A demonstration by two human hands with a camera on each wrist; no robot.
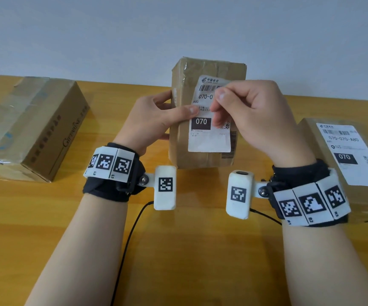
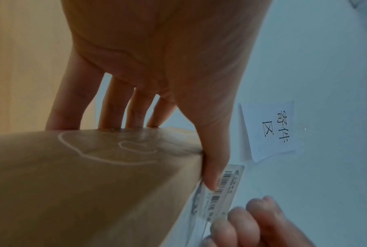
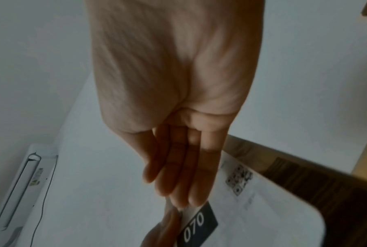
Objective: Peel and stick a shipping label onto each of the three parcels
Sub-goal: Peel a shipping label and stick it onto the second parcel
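The middle parcel (image 1: pixel 183 151), a brown cardboard box, stands tilted off the table. My left hand (image 1: pixel 174 109) grips its left side, fingers behind and thumb pressing the left edge of the white shipping label (image 1: pixel 209 142). My right hand (image 1: pixel 219 107) lies on the label's face, its fingers (image 3: pixel 178 183) fairly straight near the black "070" block. In the left wrist view the label's barcode end (image 2: pixel 227 187) stands off the box (image 2: pixel 94 183). The right parcel (image 1: pixel 311 133) carries a label (image 1: pixel 351 155). The left parcel (image 1: pixel 30 129) shows none.
The wooden table (image 1: pixel 178 250) runs to a pale wall behind. Thin black cables (image 1: pixel 130 235) trail from my wrist cameras across the near table. A paper sign (image 2: pixel 271 130) hangs on the wall, and a white wall unit (image 3: pixel 24 183) shows in the right wrist view.
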